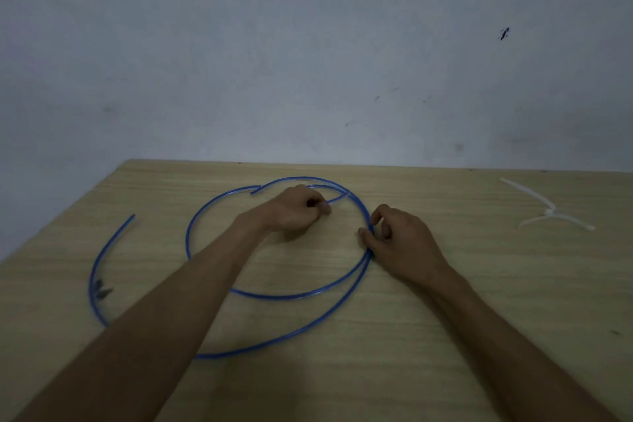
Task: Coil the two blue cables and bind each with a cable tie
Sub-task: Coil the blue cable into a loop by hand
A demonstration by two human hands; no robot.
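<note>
Two blue cables lie on the wooden table [445, 319]. One blue cable [198, 216] forms a rough ring in the middle; a short end of it runs into my left hand [294, 209], whose fingers are closed on it near the ring's far side. My right hand [394, 236] pinches the ring's right side, where two strands run together. The other blue cable [91, 277] sweeps in a wide arc from the left, passes under my left forearm and rises toward my right hand. White cable ties [548, 216] lie at the far right.
A small dark object [102, 289] lies by the outer cable on the left. The table's far edge meets a grey wall [308, 62]; the left corner is cut at an angle.
</note>
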